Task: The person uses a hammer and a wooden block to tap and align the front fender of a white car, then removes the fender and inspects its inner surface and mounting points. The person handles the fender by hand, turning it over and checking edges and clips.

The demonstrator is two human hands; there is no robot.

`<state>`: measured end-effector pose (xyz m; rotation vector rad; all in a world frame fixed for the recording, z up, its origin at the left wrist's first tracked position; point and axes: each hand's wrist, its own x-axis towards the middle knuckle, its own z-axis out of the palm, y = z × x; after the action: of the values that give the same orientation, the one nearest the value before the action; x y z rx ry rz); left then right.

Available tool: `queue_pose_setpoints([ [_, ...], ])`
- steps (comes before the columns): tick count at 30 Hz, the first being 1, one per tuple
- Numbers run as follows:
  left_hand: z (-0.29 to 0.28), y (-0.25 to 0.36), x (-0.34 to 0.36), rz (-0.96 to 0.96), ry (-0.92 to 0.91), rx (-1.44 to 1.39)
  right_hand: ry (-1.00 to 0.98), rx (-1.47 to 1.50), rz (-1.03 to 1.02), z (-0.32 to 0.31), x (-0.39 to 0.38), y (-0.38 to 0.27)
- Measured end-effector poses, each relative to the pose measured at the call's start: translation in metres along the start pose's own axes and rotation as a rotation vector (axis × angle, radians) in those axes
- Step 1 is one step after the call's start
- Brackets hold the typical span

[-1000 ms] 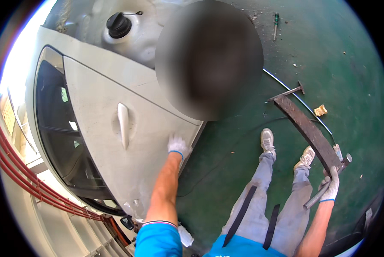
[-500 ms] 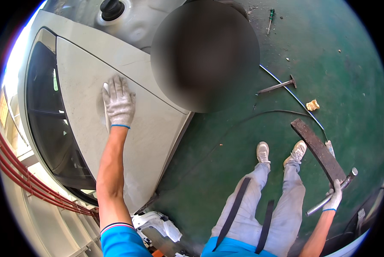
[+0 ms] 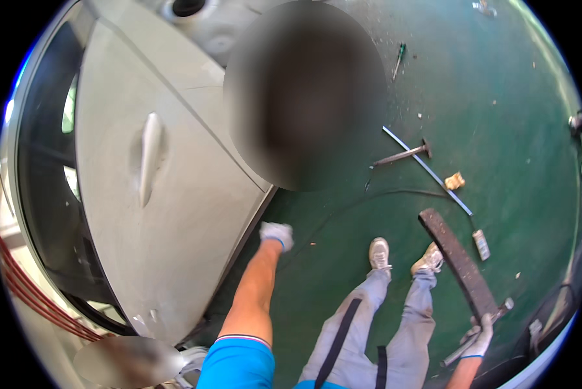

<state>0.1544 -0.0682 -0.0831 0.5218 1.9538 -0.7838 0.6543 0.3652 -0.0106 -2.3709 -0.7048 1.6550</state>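
My left hand [image 3: 276,235], in a whitish glove, is in the air just off the lower edge of the pale car door [image 3: 193,214]. It touches nothing that I can see; its fingers are foreshortened and smeared. The door handle [image 3: 149,159] shows uncovered on the panel. At the lower right, my gloved right hand [image 3: 480,338] is closed round the end of a long, flat, dark brown bar [image 3: 459,262]. Along with it, the hand grips a silver metal rod [image 3: 461,350] with a thicker end. The bar slants up and left, beside my shoe.
On the green floor lie a hammer [image 3: 401,156], a pale blue strip [image 3: 427,170], a yellowish crumpled lump [image 3: 455,181], a whitish oblong object [image 3: 481,245] and a green-handled screwdriver [image 3: 400,61]. A dark cable [image 3: 394,192] curves across. Red hoses [image 3: 38,295] run at the left. A blurred round patch hides the upper middle.
My left hand has come off the door panel and moved right and nearer, uncovering the handle. My right hand keeps the bar and rod. The whole view has shifted somewhat.
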Motion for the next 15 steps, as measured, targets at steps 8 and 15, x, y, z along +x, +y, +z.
queue_pose_setpoints([
  [8,0.057,0.087,-0.271,0.309,0.0,-0.885,-0.146,0.12,-0.129,-0.063,-0.035,-0.042],
  [15,0.182,0.111,-0.326,-0.197,0.186,-1.066,-0.368,0.423,-0.039,-0.101,0.076,-0.084],
])
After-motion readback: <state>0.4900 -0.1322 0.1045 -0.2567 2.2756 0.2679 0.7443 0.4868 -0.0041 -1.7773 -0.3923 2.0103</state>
